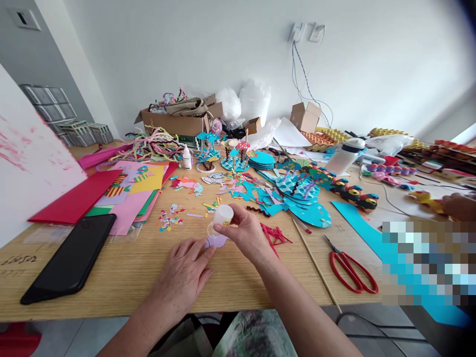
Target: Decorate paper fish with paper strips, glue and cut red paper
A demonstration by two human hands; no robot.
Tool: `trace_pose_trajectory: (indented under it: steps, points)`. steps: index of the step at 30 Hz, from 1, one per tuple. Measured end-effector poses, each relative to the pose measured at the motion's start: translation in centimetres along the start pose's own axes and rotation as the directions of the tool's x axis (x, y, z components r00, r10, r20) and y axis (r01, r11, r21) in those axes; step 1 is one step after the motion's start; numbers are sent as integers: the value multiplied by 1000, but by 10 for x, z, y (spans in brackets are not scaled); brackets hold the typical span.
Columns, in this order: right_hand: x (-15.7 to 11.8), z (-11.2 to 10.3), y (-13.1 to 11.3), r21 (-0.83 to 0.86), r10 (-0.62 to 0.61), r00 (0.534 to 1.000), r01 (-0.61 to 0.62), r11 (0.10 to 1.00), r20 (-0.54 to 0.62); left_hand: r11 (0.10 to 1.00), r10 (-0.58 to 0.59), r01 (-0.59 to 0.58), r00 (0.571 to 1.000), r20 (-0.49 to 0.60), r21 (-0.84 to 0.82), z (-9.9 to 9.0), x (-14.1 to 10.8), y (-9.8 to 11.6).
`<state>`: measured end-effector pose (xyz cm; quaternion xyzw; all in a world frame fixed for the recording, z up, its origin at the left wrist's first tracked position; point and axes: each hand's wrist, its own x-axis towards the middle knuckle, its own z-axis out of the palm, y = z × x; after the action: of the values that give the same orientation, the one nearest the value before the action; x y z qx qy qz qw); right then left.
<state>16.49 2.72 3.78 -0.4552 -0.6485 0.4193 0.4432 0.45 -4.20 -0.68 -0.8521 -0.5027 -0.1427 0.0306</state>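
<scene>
My right hand grips a small translucent white bottle, tilted, between thumb and fingers. Under the bottle lies a small purple paper piece on the wooden table. My left hand rests on the table with its fingers stretched out, the fingertips at the left edge of the purple piece. The bottle's lower end is over the paper; whether it touches cannot be seen.
A black phone and coloured paper sheets lie left. Red-handled scissors and a thin wooden stick lie right. Blue paper scraps, a glue bottle and a cardboard box are behind. Another person's hand shows far right.
</scene>
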Motion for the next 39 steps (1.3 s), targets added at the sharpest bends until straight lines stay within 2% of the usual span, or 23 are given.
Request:
trace_pose_trajectory:
  steps: [11, 24, 33, 39]
  points:
    - [0, 2, -14, -165, -3, 1000, 1, 986, -14, 1000, -8, 8, 1000, 3, -10, 1, 0, -1]
    - [5, 11, -12, -46, -34, 999, 36, 998, 27, 1000, -7, 7, 1000, 5, -31, -1, -1, 0]
    - [6, 14, -12, -42, -41, 999, 42, 998, 22, 1000, -2, 3, 1000, 14, -23, 1, -1, -1]
    - [5, 14, -10, -103, -47, 999, 48, 994, 11, 999, 13, -13, 1000, -8, -35, 0, -1, -1]
